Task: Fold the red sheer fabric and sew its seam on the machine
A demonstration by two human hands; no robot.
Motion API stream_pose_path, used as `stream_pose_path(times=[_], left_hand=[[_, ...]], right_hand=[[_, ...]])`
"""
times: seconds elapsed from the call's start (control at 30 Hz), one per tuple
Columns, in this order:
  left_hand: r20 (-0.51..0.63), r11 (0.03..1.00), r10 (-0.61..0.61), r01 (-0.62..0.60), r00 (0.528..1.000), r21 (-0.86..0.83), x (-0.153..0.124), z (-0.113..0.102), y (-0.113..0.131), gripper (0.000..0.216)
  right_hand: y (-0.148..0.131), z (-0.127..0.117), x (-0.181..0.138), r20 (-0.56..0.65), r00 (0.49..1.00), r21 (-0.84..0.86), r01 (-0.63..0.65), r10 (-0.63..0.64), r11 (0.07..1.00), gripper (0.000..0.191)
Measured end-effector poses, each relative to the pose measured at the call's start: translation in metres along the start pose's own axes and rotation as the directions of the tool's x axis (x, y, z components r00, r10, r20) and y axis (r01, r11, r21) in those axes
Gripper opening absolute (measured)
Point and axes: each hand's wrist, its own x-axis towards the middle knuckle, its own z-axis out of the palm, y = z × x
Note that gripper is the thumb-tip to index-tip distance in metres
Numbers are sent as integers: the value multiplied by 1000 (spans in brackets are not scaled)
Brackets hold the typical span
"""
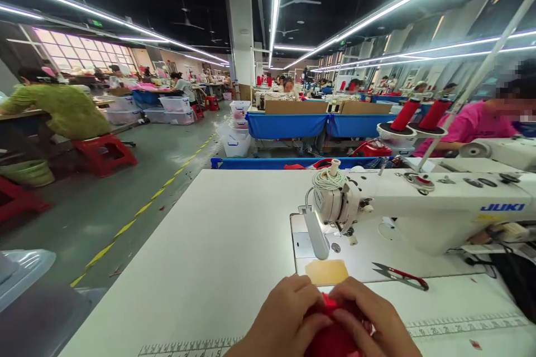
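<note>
Both hands sit at the near edge of the white sewing table (218, 256), pressed close together around a small piece of red fabric (333, 334). The left hand (285, 318) curls over its left side with the thumb laid across the top; the right hand (377, 321) closes on the other side, fingers bent down into the cloth. Only a bunched red patch shows between and below them, so its full shape cannot be told.

The fabric looks soft and limp, matte, probably very light; it should fold and crumple rather than hold a form, and is unlikely to slip from dry fingers. I judge it best held by pinching an edge or fold with both hands, as the bulk would sag.

Just beyond the hands lies a flat tan patch (326, 271), smooth and square-cornered. To the right of it rest thread snips (400, 275) with red handles and thin metal blades. Farther ahead stands the hard, glossy white Juki sewing machine (419, 201).
</note>
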Motion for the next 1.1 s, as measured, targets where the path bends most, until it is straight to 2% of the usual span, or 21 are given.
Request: stream_pose_path(times=[0.07,0.13,0.2,0.23,0.3,0.37,0.4,0.47,0.53,0.6,0.73,0.8,0.9,1.0,1.07,1.1], left_hand=[[-44,998,43,-45,998,-41,5,-6,-1,16],[-148,990,31,-50,988,-131,7,-13,-4,22],[-229,964,-95,32,969,-265,7,-19,-7,28],[-234,934,-170,81,957,-347,6,-21,-8,31],[-211,869,-260,133,942,-476,5,-24,-9,34],[-203,832,-267,119,942,-542,2,-24,-10,35],[-204,815,-269,109,941,-570,1,-22,-10,35],[-201,773,-286,102,937,-626,-3,-17,-7,32],[-212,765,-294,97,932,-637,-6,-9,-2,30],[-272,829,-253,63,929,-556,-9,-2,6,27],[-424,932,-141,-24,894,-361,-11,8,21,25],[-450,930,-166,-12,877,-367,-11,11,26,26],[-407,880,-255,36,877,-474,-11,14,30,29],[-396,872,-256,34,882,-488,-10,19,32,33],[-390,890,-249,51,887,-453,-9,22,31,33],[-384,901,-255,74,888,-428,-8,23,30,33]], right_hand=[[2,1,2,-45,995,38,-83,84,996,22],[5,1,4,-89,989,85,-109,116,990,24],[10,0,6,-152,982,88,-96,108,992,22],[12,-1,6,-218,970,70,-95,108,993,22],[13,-2,6,-407,909,-6,-105,94,994,20],[10,1,3,-519,851,-41,-109,72,993,20],[7,5,1,-511,854,2,-115,99,993,20],[-2,14,-3,-364,899,209,-175,243,962,23],[-11,24,-4,-148,923,437,-262,356,860,27],[-16,30,-3,-38,925,593,-283,377,754,30],[-6,28,3,-51,929,729,-216,368,649,35],[5,24,4,-30,918,769,-232,396,596,36],[17,20,4,28,908,802,-270,417,533,43],[18,16,3,66,929,793,-271,365,546,45],[18,11,0,56,943,726,-263,327,635,35],[19,7,-1,7,949,659,-242,316,712,30]])
